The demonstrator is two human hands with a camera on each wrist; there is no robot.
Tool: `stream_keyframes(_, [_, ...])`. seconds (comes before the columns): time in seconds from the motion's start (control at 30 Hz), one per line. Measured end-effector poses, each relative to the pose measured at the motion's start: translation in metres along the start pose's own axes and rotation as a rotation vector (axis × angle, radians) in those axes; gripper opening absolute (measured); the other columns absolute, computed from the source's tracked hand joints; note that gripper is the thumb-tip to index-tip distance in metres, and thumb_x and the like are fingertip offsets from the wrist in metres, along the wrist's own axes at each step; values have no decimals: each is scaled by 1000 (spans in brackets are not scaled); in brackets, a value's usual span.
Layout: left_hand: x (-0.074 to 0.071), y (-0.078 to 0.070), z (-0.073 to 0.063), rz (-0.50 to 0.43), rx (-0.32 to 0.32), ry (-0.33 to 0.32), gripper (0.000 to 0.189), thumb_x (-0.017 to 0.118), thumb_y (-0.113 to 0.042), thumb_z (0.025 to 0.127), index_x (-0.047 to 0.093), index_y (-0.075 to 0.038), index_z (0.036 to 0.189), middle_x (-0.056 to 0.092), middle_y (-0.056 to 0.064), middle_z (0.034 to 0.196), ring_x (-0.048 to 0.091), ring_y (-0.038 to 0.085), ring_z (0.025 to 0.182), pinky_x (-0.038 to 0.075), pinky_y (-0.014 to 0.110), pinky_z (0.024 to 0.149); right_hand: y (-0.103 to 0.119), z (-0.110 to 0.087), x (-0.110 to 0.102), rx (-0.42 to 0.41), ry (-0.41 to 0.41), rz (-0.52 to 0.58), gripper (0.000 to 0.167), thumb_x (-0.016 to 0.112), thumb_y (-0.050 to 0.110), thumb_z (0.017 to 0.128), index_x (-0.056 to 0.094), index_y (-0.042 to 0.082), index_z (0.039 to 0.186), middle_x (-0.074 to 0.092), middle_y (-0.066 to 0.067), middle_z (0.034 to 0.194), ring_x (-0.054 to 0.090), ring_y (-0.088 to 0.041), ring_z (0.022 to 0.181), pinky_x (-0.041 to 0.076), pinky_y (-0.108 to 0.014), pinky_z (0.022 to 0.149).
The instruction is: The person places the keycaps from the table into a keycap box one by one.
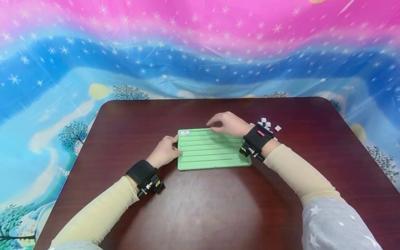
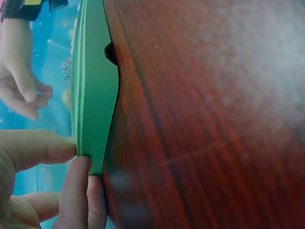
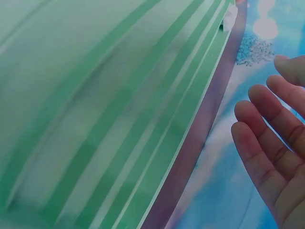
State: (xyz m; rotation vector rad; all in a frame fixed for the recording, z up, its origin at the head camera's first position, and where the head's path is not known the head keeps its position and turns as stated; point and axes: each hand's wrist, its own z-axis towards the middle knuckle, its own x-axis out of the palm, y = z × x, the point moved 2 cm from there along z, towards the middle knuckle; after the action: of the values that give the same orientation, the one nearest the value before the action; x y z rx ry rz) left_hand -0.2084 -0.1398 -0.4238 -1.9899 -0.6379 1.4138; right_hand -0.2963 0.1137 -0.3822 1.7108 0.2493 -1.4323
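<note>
A light green ridged board [image 1: 212, 152] lies on the brown table. My left hand [image 1: 164, 151] holds it at its left side; in the left wrist view the thumb and fingertips meet the green edge [image 2: 93, 95]. Two small white cubes [image 1: 185, 133] sit side by side in the top row at the board's upper left corner. Over the board's far edge hovers my right hand [image 1: 229, 123], its fingers relaxed. In the right wrist view those fingers [image 3: 267, 138] are loosely bent, with nothing between them and the thumb.
A loose group of several white cubes [image 1: 268, 124] lies on the table beyond the right wrist, partly hidden by it. The table's far edge [image 1: 193, 99] meets a patterned cloth [image 1: 200, 66] hanging behind. Both wrists carry black straps with small cameras.
</note>
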Motion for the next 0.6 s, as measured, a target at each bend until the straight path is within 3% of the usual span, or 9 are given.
stream_keyframes(0.3, [1, 1, 1, 17, 0, -5, 76, 71, -4, 93, 31, 7, 156, 41, 29, 146, 62, 24, 99, 51, 33, 81, -25, -38, -13, 32, 10, 34, 29, 67, 20, 101, 73, 6, 127, 69, -10, 126, 64, -27, 117, 50, -46, 97])
stream_keyframes(0.6, [0, 1, 2, 25, 2, -6, 76, 72, -6, 93, 31, 7, 156, 41, 29, 148, 62, 24, 98, 51, 34, 83, -50, -72, -32, 124, -40, 4, 27, 70, 14, 99, 74, 6, 125, 69, -9, 121, 67, -22, 99, 54, -43, 85])
